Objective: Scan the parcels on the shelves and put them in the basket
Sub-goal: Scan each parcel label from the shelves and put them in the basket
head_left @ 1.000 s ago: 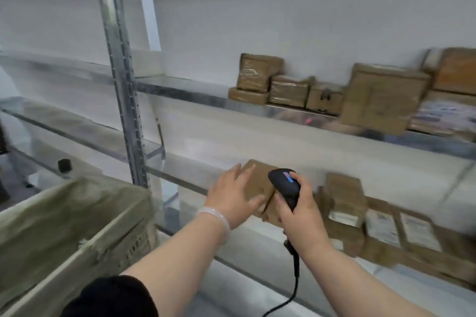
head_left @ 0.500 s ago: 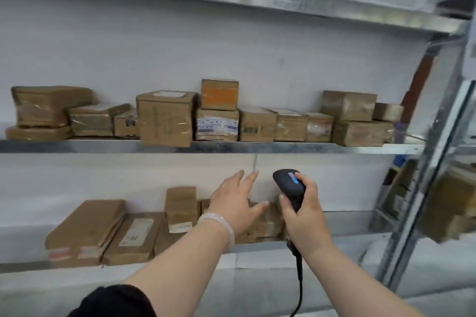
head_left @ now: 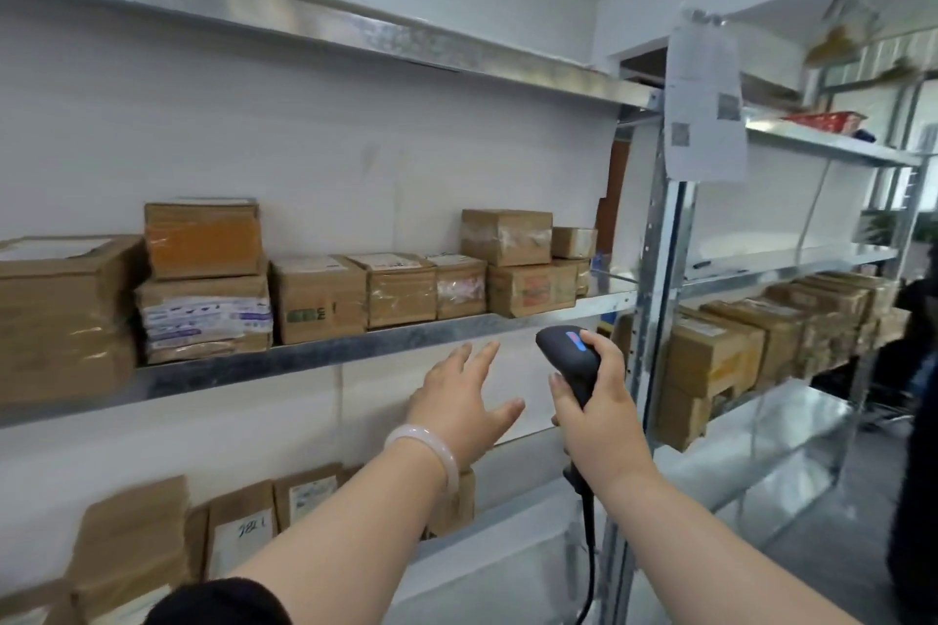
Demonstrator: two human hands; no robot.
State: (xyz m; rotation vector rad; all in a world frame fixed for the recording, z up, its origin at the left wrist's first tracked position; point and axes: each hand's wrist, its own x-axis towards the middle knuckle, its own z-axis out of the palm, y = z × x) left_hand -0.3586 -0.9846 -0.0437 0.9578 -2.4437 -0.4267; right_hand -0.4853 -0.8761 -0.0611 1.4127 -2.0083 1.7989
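Raised since earlier, empty left hand [head_left: 464, 404] just below shelf parcels [head_left: 401, 289].

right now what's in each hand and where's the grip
The right hand grips the black scanner by its handle, below the head. The left hand is open and holds nothing.

Above the parcels [head_left: 314, 294] the middle shelf [head_left: 355, 345] has open room up to the top shelf [head_left: 355, 36]. The post [head_left: 655, 320] blocks its right end; below it, bare wall.
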